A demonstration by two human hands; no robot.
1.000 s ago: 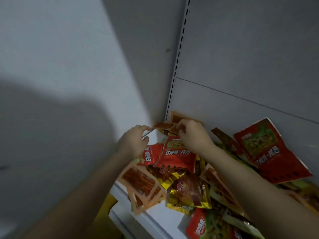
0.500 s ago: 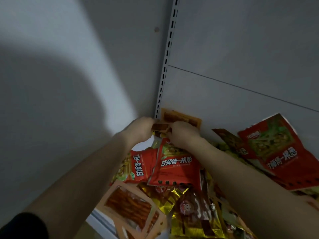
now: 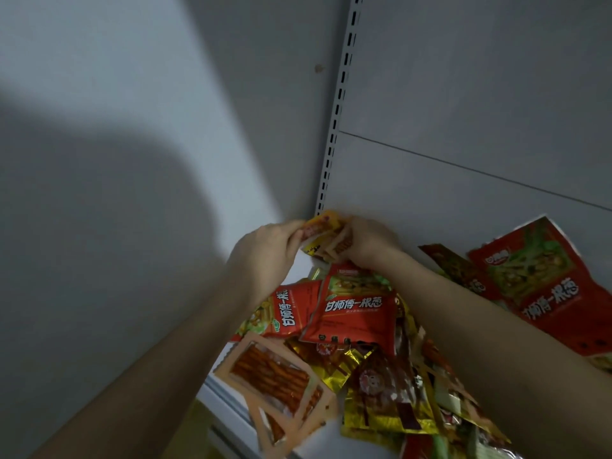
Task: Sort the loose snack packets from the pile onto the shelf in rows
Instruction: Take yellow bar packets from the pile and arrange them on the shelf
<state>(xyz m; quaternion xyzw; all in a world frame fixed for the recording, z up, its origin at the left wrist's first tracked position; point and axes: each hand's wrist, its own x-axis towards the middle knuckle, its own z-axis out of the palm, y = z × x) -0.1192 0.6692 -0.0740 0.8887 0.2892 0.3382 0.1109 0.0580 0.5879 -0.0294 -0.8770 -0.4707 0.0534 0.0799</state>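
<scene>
Both hands met at the back left corner of the shelf (image 3: 318,438), right at the foot of the slotted upright (image 3: 334,127), and between them sat a small bunch of orange-and-yellow snack packets (image 3: 326,238). The left hand (image 3: 268,250) had its fingers curled onto the bunch's left edge, and the right hand (image 3: 371,241) pinched the right edge, so the bunch was held from both ends and not by one hand alone. The blur there hid how many packets were in it and whether they yet touched the shelf floor. The bunch's long axis seemed to run across from hand to hand, roughly along the back panel (image 3: 463,200), which mattered most: to start a row, it probably needed only to go down and back toward the foot of the upright, with no turn. Neither hand was clearly nearer; both were equally close to the corner. The pile (image 3: 381,385) lay on the near side of the upright, under and between the forearms, with a red packet with white lettering (image 3: 354,313) uppermost, just below the held bunch. A larger red bag (image 3: 543,286) leaned on the back panel well to the right of the upright.
</scene>
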